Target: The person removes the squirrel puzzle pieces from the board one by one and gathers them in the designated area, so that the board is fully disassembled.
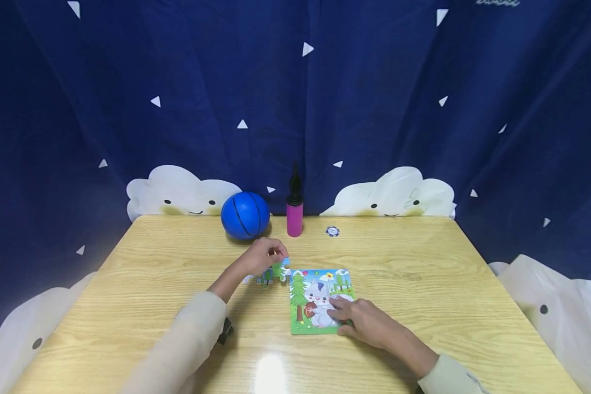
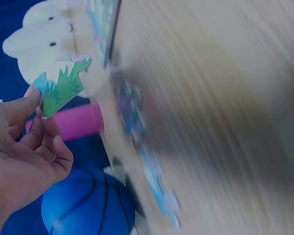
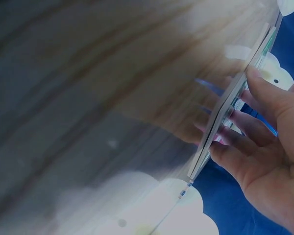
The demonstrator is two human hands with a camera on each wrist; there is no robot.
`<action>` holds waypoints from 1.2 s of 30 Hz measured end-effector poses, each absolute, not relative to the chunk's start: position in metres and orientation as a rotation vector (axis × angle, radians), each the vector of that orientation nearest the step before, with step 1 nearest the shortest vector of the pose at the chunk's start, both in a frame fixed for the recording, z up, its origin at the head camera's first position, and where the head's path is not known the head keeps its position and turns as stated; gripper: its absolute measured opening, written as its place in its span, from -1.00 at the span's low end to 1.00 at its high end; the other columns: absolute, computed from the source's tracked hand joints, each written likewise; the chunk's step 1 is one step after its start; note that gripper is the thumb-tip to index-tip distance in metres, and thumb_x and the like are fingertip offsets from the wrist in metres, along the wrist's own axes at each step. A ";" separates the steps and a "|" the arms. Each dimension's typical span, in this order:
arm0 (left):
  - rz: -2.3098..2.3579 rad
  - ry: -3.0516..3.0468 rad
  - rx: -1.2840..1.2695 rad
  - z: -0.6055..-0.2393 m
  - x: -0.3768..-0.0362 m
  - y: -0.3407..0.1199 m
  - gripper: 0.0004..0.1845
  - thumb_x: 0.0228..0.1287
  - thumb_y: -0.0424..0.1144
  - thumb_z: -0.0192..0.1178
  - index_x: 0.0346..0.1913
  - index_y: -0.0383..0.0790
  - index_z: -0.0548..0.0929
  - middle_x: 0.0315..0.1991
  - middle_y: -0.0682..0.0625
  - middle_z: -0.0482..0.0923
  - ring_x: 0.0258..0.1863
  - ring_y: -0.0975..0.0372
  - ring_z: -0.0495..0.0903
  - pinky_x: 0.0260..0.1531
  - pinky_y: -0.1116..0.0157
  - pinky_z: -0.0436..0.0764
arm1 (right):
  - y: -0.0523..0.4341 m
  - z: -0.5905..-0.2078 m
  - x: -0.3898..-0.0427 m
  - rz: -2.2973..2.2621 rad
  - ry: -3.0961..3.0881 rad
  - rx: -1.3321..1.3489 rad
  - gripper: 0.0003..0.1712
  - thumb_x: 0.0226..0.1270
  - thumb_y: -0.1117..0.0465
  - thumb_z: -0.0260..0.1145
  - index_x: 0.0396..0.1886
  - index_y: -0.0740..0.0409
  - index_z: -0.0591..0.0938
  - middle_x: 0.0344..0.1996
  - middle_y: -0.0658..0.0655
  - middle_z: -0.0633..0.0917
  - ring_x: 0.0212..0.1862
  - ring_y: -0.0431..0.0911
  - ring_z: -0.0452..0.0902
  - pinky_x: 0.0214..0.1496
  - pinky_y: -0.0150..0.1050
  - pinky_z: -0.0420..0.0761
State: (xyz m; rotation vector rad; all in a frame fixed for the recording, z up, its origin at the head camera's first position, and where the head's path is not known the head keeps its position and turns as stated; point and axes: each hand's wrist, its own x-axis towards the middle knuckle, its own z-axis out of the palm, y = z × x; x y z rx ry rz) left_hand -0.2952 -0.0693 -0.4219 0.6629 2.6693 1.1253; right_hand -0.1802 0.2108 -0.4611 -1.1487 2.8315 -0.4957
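Squirrel board (image 1: 317, 303) seems whole; jigsaw pieces (image 1: 266, 279) remain at its ten o'clock; left hand (image 1: 264, 256) pinches tree piece (image 2: 63, 91), right hand (image 1: 366, 322) spread.

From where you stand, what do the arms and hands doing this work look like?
A person's: the left hand and right hand are ungloved. The left sleeve and right sleeve are pale beige, the right bearing a small darker marking.

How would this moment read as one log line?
left hand: pinches puzzle piece | right hand: touches squirrel puzzle | farther back: blue ball, pink cylinder
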 end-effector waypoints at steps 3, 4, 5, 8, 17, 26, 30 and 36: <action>1.122 2.682 0.659 -0.421 -0.296 -0.084 -0.91 0.30 -0.41 0.14 -0.28 -0.26 0.65 -0.37 -0.02 0.56 -0.34 0.20 0.39 -0.32 0.35 0.39 | 0.210 -0.460 -0.180 -0.498 2.825 -1.145 -0.51 0.15 0.11 0.36 0.08 0.22 0.61 0.20 0.30 0.51 0.23 0.14 0.47 0.18 0.04 0.48; 1.119 2.686 0.657 -0.420 -0.296 -0.089 -0.91 0.30 -0.41 0.13 -0.28 -0.27 0.65 -0.37 -0.03 0.56 -0.34 0.20 0.39 -0.32 0.34 0.39 | 0.210 -0.460 -0.180 -0.495 2.823 -1.144 -0.51 0.16 0.11 0.36 0.08 0.22 0.61 0.20 0.30 0.51 0.23 0.14 0.47 0.18 0.04 0.48; 1.113 2.692 0.658 -0.421 -0.297 -0.094 -0.91 0.30 -0.41 0.13 -0.28 -0.27 0.65 -0.37 -0.02 0.55 -0.34 0.20 0.39 -0.32 0.34 0.39 | 0.210 -0.460 -0.180 -0.492 2.822 -1.143 -0.51 0.16 0.11 0.36 0.08 0.22 0.61 0.20 0.30 0.51 0.23 0.14 0.47 0.17 0.04 0.48; 1.095 2.707 0.641 -0.422 -0.297 -0.110 -0.90 0.30 -0.42 0.11 -0.29 -0.29 0.64 -0.38 -0.03 0.55 -0.33 0.19 0.38 -0.30 0.33 0.38 | 0.210 -0.459 -0.180 -0.483 2.819 -1.139 -0.50 0.16 0.11 0.36 0.08 0.22 0.61 0.20 0.29 0.51 0.23 0.14 0.47 0.17 0.04 0.49; 1.092 2.679 0.494 -0.425 -0.301 -0.154 -0.87 0.34 -0.45 0.04 -0.23 -0.34 0.61 -0.35 -0.07 0.49 -0.30 0.15 0.36 -0.34 0.31 0.36 | 0.210 -0.459 -0.180 -0.477 2.812 -1.136 -0.49 0.16 0.11 0.36 0.09 0.22 0.60 0.21 0.30 0.50 0.23 0.15 0.46 0.16 0.05 0.49; 1.072 2.664 0.442 -0.426 -0.303 -0.186 -0.87 0.34 -0.44 0.04 -0.23 -0.38 0.61 -0.34 -0.08 0.52 -0.31 0.18 0.40 -0.32 0.33 0.41 | 0.210 -0.460 -0.181 -0.481 2.817 -1.135 -0.50 0.15 0.10 0.37 0.09 0.21 0.61 0.21 0.29 0.51 0.23 0.13 0.47 0.16 0.04 0.50; 1.050 2.646 0.413 -0.429 -0.301 -0.196 -0.88 0.32 -0.46 0.05 -0.24 -0.40 0.61 -0.35 -0.08 0.54 -0.32 0.18 0.42 -0.33 0.32 0.43 | 0.210 -0.460 -0.181 -0.479 2.817 -1.136 -0.50 0.15 0.10 0.36 0.09 0.21 0.61 0.21 0.29 0.51 0.23 0.13 0.46 0.16 0.04 0.50; 0.995 2.643 0.403 -0.438 -0.297 -0.204 -0.87 0.28 -0.48 0.06 -0.26 -0.40 0.63 -0.36 -0.10 0.58 -0.36 0.20 0.44 -0.37 0.33 0.44 | 0.210 -0.460 -0.181 -0.482 2.811 -1.123 -0.49 0.15 0.11 0.37 0.09 0.21 0.60 0.22 0.29 0.50 0.24 0.14 0.45 0.17 0.03 0.49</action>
